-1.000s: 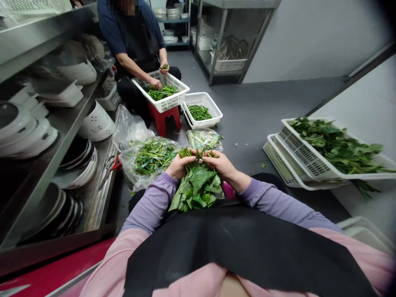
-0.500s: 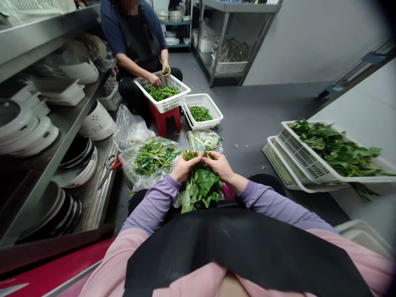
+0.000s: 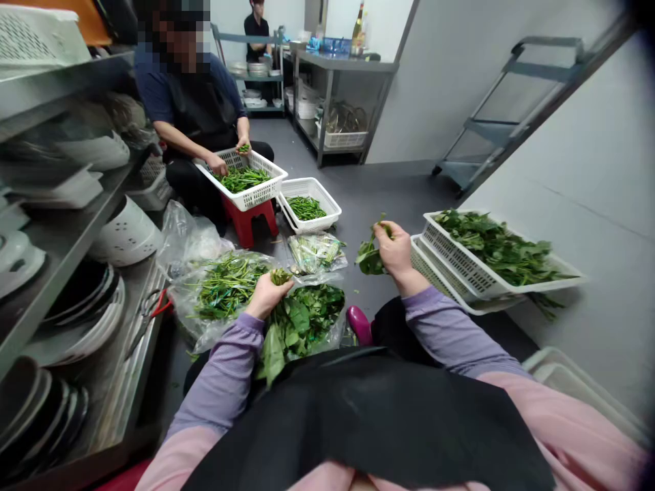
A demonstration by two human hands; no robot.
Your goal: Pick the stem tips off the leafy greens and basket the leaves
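My left hand (image 3: 269, 293) is closed round the stems of a bunch of leafy greens (image 3: 279, 334), whose leaves hang down over my lap. Out to the right, my right hand (image 3: 394, 245) grips a small sprig of leafy greens (image 3: 370, 258), its leaves drooping to the left of my fingers. Between my knees an open plastic bag (image 3: 335, 333) holds more dark green leaves (image 3: 320, 300). Left of it lies another clear bag (image 3: 179, 300) with thin green stems (image 3: 220, 283). White baskets (image 3: 491, 296) piled with leafy greens (image 3: 496, 245) stand beyond my right hand.
Ahead, a co-worker (image 3: 199, 102) handles cut green stalks in a white basket (image 3: 263, 194) on a red stool (image 3: 248, 221). A second white basket (image 3: 327, 217) stands on the floor. Red-handled scissors (image 3: 148, 310) lie on the lower shelf at left, near stacked pans (image 3: 46, 416). A trolley (image 3: 491, 129) leans at right.
My hands have parted. The right has swung outward to the right with a sprig, while the left keeps the bunch. My view has tilted up and turned right, showing the bag of leaves.
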